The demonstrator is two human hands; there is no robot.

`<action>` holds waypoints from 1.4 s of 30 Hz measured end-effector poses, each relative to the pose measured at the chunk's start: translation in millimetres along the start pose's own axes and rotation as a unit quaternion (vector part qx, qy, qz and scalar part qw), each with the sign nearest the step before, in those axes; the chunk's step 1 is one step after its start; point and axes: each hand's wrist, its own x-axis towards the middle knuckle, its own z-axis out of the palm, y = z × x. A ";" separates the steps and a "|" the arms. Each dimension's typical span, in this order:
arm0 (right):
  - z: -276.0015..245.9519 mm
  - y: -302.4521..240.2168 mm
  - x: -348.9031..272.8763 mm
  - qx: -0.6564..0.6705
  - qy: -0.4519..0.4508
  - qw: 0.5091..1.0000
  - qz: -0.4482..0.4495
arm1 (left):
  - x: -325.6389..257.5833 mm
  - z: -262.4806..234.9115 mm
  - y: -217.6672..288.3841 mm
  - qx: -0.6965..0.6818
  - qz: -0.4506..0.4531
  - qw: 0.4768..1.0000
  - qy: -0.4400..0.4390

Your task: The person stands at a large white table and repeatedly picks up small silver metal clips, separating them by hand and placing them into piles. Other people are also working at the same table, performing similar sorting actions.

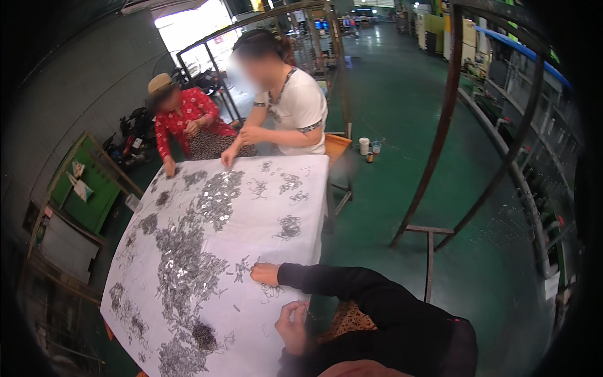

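My right hand (266,274), in a black sleeve, reaches over the white-covered table (276,179). Its fingertips are pressed together at a small group of short grey metal pieces (242,269); what lies between them is too small to make out. Nearer to me, at the table's edge, my left hand (293,327) has its fingers curled in and the tips together; anything in them is too small to name. Thin bent wire pieces (272,291) lie just below my right hand. A large heap of grey metal pieces (182,264) spreads to the left.
Two people stand at the far side: one in a red top (188,110), one in a white shirt (301,107), with hands on the table. Small wire heaps (289,227) and a dark pile (204,337) lie about. A metal frame (440,144) stands to the right on green floor.
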 end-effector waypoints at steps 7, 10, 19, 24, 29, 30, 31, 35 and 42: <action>-68.4 -32.7 -56.0 0.462 0.246 0.827 0.206 | 6.5 0.6 -1.3 0.008 0.030 0.999 -0.012; -100.3 -56.8 -100.0 0.510 0.252 0.791 0.226 | 13.7 0.0 -12.9 -0.005 0.028 1.000 -0.008; -156.2 -116.5 -153.1 0.347 0.299 0.848 0.265 | 28.4 9.1 2.2 0.063 0.043 0.997 -0.015; -147.0 -119.9 -158.6 0.437 0.310 0.794 0.286 | 27.2 0.4 -9.6 0.101 0.088 0.991 -0.011; -133.4 -126.9 -152.7 0.464 0.357 0.746 0.318 | 16.9 -6.5 -19.1 0.107 0.071 0.992 -0.006; -134.9 -127.4 -152.4 0.465 0.357 0.748 0.310 | 14.6 -6.1 -17.2 0.100 0.073 0.992 -0.011; -132.1 -126.5 -150.4 0.477 0.347 0.746 0.308 | 12.7 -9.7 -20.1 0.092 0.083 0.992 -0.005; -127.0 -124.3 -149.0 0.495 0.334 0.743 0.303 | 4.2 -55.0 -38.7 0.184 0.099 0.969 0.130; -128.6 -122.1 -151.8 0.499 0.313 0.754 0.290 | -13.9 -211.3 -89.3 0.525 -0.053 0.830 0.183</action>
